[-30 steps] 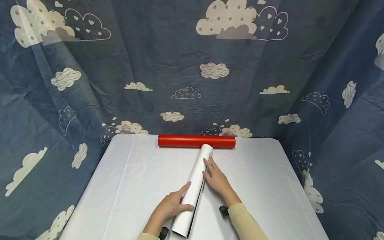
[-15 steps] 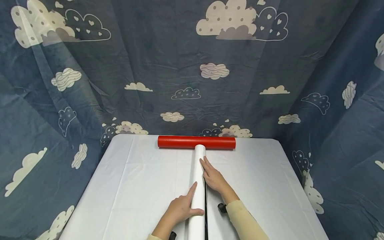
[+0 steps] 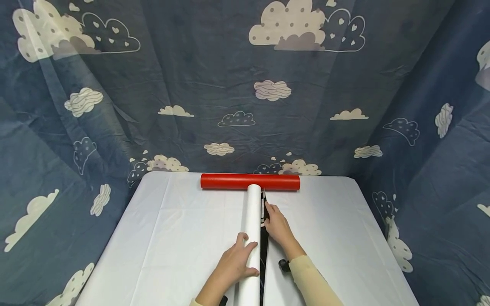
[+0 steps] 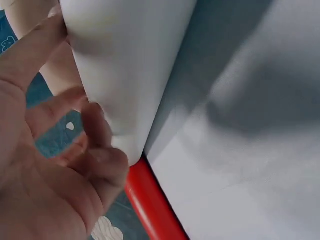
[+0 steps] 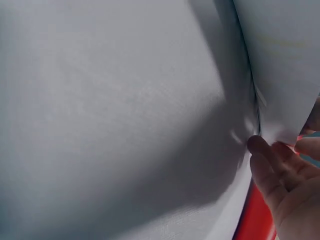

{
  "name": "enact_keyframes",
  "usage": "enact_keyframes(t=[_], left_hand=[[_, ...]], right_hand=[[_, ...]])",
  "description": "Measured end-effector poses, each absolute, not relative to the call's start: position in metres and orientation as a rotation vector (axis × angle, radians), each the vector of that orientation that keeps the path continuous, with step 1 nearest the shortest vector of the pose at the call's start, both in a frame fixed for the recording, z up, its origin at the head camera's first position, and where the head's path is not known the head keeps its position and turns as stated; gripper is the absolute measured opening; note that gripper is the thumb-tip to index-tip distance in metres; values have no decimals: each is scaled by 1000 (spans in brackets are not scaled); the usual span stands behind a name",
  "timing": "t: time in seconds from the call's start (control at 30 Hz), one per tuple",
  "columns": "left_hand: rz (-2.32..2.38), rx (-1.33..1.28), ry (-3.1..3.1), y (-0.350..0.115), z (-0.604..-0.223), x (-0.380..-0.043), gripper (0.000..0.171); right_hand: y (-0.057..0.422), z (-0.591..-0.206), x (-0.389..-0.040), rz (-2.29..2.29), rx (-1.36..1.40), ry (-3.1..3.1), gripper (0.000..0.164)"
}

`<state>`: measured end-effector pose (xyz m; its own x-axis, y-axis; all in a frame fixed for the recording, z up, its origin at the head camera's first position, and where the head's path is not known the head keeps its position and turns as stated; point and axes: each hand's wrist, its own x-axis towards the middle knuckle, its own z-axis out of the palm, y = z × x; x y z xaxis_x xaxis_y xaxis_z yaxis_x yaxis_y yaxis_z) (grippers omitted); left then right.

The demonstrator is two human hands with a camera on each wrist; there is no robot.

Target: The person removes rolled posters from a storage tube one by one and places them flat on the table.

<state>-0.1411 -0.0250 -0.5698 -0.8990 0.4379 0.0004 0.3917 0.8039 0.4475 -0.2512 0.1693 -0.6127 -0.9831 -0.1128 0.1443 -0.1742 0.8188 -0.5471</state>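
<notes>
Lying lengthwise: paper roll [image 3: 253, 216], probably light, springy, creasable; left hand [image 3: 231, 263] resting, fingers apart; right hand [image 3: 278, 227] pinching dark edge [image 3: 264, 246], likely best hold.

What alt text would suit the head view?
A person's left hand touches a white roll on a white table while the right hand pinches its dark edge. A red tube lies crosswise at the roll's far end, before a cloud-print curtain.

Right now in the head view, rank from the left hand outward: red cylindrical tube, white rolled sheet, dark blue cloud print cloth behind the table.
1. White rolled sheet: touching left hand.
2. Red tube: table's far edge.
3. Blue cloth: behind tube.
</notes>
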Motion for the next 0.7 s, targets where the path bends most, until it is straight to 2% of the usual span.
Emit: enact_keyframes(t=[0.27,0.4,0.57,0.7], left_hand=[[642,912,2740,-26,-563,-136,52],[598,913,2731,-27,-562,-136,43],[599,903,2815,-27,-566,-137,32],[626,892,2912,-26,-573,-139,31]], right_hand=[[171,-616,-256,855,118,-2972,64],[172,-617,-256,889,66,-3083,65],[176,-617,-256,836,81,-3187,75],[177,-616,-256,804,71,-3252,78]])
